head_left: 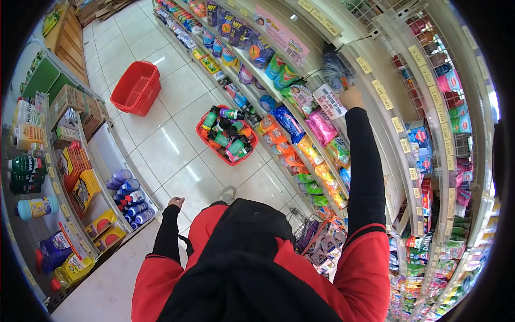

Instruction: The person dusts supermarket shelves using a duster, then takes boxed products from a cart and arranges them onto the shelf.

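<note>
My right hand (351, 98) reaches out to the upper shelf and is closed at a grey-blue stringy bundle (333, 68) with a small red-orange part. The bundle lies or hangs just beyond my fingers, above a white price sign (329, 101). Pink packs (321, 126) and other bagged goods fill the shelf below that forearm. My left hand (176, 202) hangs low at my side over the floor, fingers curled, with nothing visible in it. Ahead on the tiles stands a red basket (210, 149) full of dark bottles with green and purple labels (220, 138).
A second red basket (137, 80) stands farther up the aisle. On the left, a shelf unit (115, 147) carries bottles, yellow packs and boxes. Price-tagged shelf edges (394, 115) run along my right side. A wire basket of packets (322, 239) is close by my right hip.
</note>
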The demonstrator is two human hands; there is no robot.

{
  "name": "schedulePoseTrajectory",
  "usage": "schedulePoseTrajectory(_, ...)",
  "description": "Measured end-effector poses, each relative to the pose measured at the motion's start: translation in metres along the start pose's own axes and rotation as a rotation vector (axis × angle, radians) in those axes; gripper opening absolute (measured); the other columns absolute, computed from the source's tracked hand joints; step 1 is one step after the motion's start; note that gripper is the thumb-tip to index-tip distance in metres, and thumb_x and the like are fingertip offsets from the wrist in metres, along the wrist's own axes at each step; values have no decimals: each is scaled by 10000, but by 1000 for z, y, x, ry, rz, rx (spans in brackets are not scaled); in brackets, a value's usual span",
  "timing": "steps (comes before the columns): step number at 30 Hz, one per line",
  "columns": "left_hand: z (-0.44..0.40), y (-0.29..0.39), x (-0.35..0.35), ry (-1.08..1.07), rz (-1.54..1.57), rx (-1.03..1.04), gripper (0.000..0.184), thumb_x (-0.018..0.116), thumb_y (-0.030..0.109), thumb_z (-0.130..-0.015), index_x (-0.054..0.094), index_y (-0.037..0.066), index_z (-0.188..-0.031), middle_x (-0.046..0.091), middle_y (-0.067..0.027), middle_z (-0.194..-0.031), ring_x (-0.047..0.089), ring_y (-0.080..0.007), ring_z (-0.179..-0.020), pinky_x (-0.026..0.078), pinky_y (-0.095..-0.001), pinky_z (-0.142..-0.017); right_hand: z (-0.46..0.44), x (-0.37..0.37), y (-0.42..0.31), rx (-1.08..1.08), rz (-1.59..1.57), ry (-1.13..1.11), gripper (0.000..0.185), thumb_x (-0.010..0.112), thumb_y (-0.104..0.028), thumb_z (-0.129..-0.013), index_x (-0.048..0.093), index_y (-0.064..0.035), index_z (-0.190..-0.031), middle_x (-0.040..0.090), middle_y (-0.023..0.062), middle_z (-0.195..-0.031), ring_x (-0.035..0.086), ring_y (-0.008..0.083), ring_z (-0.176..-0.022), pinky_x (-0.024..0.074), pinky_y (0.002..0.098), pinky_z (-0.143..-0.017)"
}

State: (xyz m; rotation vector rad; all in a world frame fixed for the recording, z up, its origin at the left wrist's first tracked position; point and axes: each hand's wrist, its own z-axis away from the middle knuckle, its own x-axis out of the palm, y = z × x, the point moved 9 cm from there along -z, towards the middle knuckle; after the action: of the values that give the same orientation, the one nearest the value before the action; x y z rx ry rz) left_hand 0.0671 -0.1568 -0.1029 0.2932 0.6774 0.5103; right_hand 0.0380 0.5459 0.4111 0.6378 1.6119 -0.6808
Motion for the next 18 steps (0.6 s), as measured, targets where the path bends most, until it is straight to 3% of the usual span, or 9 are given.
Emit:
schedulePoseTrajectory(3, -7, -12, 17, -39, -55, -7, 481, 553, 443, -678, 586, 7, -877, 582, -194, -879, 545, -306, -866, 420, -364, -770, 19, -8, 5, -105, -107, -8, 358, 507, -171, -686, 515, -90, -1034, 550, 221, -905, 522, 358, -866, 409, 409, -753)
schedulePoseTrajectory(5, -33, -30, 32, 33, -228, 127, 415, 544, 422, -717, 590, 10, -734, 573, -92, -581, 544, -173, -447, 446, -306, -480, 33, -18, 17, -182, -148, -3, 356, 498, -168, -696, 510, -91, -1043, 549, 219, -899, 522, 358, -860, 409, 410, -752)
schedulePoseTrajectory(7, -30, -25, 31, -19, -294, 97, 431, 527, 440, -721, 593, 15, -700, 574, -96, -580, 544, -177, -447, 445, -314, -484, 41, -21, 49, -143, -115, 24, 349, 477, -160, -710, 506, -97, -1051, 555, 214, -874, 523, 356, -856, 409, 414, -744)
schedulePoseTrajectory(9, -29, -23, 32, -147, -230, -29, 510, 544, 459, -667, 598, -4, -875, 581, -198, -888, 547, -308, -869, 419, -373, -777, 49, -23, 78, -43, -84, 20, 376, 481, -206, -732, 491, -138, -1103, 546, 230, -884, 516, 385, -844, 409, 424, -748)
schedulePoseTrajectory(11, -28, -4, 24, -168, -225, 4, 514, 546, 456, -669, 596, -5, -891, 579, -199, -897, 547, -305, -877, 417, -372, -787, 69, -30, 97, 97, -71, -8, 365, 492, -197, -728, 495, -123, -1086, 549, 225, -877, 518, 383, -837, 410, 430, -736)
schedulePoseTrajectory(13, -33, 16, 18, -152, -256, 54, 513, 546, 453, -672, 595, -4, -900, 579, -196, -902, 548, -304, -880, 417, -369, -792, 83, -22, 113, -16, -102, -26, 364, 499, -209, -732, 489, -121, -1086, 549, 224, -873, 520, 380, -832, 411, 437, -726)
schedulePoseTrajectory(15, -63, 24, 21, -86, -315, 203, 434, 528, 422, -733, 581, -6, -786, 580, -89, -626, 556, -170, -501, 454, -308, -492, 107, -29, 137, -31, -148, -23, 376, 497, -228, -740, 476, -128, -1102, 548, 229, -858, 520, 377, -833, 412, 435, -719)
schedulePoseTrajectory(18, -71, 55, 17, -78, -347, 222, 422, 548, 398, -729, 575, -9, -837, 580, -81, -641, 553, -168, -505, 458, -297, -489, 150, -47, 195, 90, -81, -39, 382, 484, -248, -746, 457, -168, -1119, 551, 230, -847, 526, 374, -819, 412, 441, -710)
